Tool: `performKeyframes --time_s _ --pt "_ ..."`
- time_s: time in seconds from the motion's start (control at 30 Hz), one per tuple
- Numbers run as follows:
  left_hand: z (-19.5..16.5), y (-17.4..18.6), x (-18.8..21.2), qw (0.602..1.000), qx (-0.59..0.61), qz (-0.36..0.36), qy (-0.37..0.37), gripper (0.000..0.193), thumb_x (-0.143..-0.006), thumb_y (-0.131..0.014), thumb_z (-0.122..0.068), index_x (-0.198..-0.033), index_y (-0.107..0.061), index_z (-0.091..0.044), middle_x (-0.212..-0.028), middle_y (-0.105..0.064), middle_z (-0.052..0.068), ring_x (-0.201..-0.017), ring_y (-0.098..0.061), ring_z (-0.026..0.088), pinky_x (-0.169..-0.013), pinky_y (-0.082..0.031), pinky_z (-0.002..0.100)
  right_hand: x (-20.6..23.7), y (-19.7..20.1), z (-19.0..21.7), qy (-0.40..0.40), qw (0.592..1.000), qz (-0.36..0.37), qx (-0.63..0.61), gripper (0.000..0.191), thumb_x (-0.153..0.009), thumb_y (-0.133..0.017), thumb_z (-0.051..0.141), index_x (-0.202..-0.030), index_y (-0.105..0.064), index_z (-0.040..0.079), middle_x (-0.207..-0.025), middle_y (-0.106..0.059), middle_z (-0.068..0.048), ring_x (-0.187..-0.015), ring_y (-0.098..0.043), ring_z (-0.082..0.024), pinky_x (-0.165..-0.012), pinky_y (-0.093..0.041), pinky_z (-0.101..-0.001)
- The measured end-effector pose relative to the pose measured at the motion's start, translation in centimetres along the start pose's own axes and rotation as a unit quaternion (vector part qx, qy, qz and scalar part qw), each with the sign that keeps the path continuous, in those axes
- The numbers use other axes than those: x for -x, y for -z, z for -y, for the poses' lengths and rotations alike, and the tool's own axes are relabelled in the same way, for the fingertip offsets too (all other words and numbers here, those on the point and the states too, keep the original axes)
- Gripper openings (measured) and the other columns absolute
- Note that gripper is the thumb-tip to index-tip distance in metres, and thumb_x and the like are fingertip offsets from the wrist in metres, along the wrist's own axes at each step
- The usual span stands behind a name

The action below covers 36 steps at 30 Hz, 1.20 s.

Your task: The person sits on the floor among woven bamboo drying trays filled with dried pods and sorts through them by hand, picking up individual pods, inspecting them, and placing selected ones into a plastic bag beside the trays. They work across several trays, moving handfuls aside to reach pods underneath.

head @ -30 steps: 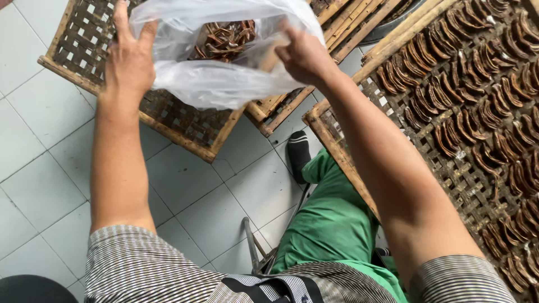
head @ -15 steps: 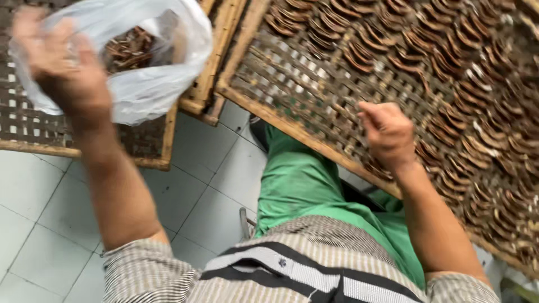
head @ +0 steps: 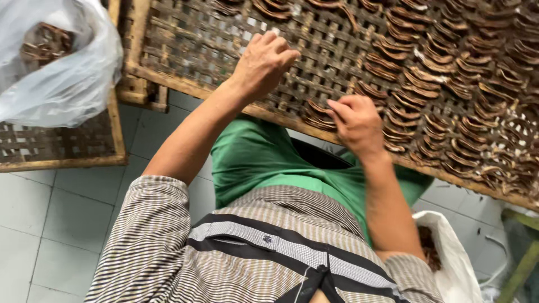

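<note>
My right hand (head: 356, 123) pinches the brown curved dried pieces (head: 317, 115) mid-frame on the woven bamboo tray (head: 185, 45); left hand (head: 264, 64) rests loosely curled, holding nothing (I should pinch gently).

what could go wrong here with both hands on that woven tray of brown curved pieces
The woven tray seems to rest partly over the person's lap, so the left hand pressing its lattice might tip it and slide the rows. The right hand is picking at the brown curved pieces near the tray's near edge, so some could drop to the tiled floor.
</note>
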<state>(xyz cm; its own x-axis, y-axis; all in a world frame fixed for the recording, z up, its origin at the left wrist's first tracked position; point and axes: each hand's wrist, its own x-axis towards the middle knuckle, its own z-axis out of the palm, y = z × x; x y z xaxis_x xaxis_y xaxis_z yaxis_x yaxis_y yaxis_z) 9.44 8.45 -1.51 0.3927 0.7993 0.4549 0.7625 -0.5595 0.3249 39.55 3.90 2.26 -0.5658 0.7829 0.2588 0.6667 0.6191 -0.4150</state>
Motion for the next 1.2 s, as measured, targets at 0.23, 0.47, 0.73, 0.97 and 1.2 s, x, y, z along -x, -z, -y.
performKeyframes --time_s 0.23,0.47,0.73,0.97,1.2 --pt "-7.4 -1.2 2.8 0.998 0.053 0.016 0.039 0.018 -0.094 -0.07 -0.017 -0.111 -0.07 -0.012 -0.097 -0.062 0.006 -0.097 -0.058 0.028 -0.083 -0.045 0.042 -1.0 -2.5 0.7 0.067 0.995 -0.014 0.072 0.01 -0.092 -0.07 0.008 -0.103 -0.069 0.009 -0.105 -0.064 -0.007 -0.1 -0.06 -0.029 -0.088 -0.049 -0.0434" --pt "-10.8 -1.3 3.9 0.998 0.056 0.008 0.029 0.02 -0.095 -0.072 -0.018 -0.114 -0.068 -0.012 -0.106 -0.065 0.003 -0.102 -0.059 0.025 -0.088 -0.046 0.041 -1.4 -3.6 -0.6 0.017 0.996 -0.082 0.016 0.003 -0.104 -0.056 0.001 -0.107 -0.058 0.003 -0.106 -0.06 -0.011 -0.095 -0.058 -0.029 -0.091 -0.049 -0.0436" --pt "-12.4 -3.4 2.8 0.994 0.015 0.106 0.01 0.025 -0.086 -0.066 -0.016 -0.11 -0.071 -0.011 -0.105 -0.06 0.006 -0.105 -0.056 0.026 -0.093 -0.043 0.042 -0.4 0.4 -7.3 0.012 0.993 -0.005 0.115 0.03 -0.095 -0.065 -0.001 -0.124 -0.067 0.005 -0.106 -0.056 -0.011 -0.101 -0.054 -0.03 -0.093 -0.047 -0.0428" --pt "-13.4 -3.4 2.8 0.99 0.026 0.129 0.043 0.009 -0.085 -0.067 -0.014 -0.092 -0.071 -0.012 -0.107 -0.06 0.006 -0.108 -0.055 0.026 -0.093 -0.042 0.043 -0.2 -1.0 -7.5 -0.042 0.995 0.018 0.086 0.021 -0.093 -0.072 0.007 -0.113 -0.065 0.007 -0.115 -0.053 -0.013 -0.11 -0.051 -0.032 -0.099 -0.044 -0.0446" --pt "-14.1 -3.4 1.8 0.993 0.048 0.05 0.094 0.026 -0.089 -0.076 -0.029 -0.108 -0.07 -0.012 -0.106 -0.058 0.005 -0.105 -0.053 0.027 -0.089 -0.04 0.044 -0.2 -1.5 -7.4 -0.053 0.996 0.026 0.062 0.015 -0.098 -0.067 0.003 -0.113 -0.063 0.005 -0.114 -0.053 -0.015 -0.108 -0.052 -0.034 -0.096 -0.045 -0.0449"
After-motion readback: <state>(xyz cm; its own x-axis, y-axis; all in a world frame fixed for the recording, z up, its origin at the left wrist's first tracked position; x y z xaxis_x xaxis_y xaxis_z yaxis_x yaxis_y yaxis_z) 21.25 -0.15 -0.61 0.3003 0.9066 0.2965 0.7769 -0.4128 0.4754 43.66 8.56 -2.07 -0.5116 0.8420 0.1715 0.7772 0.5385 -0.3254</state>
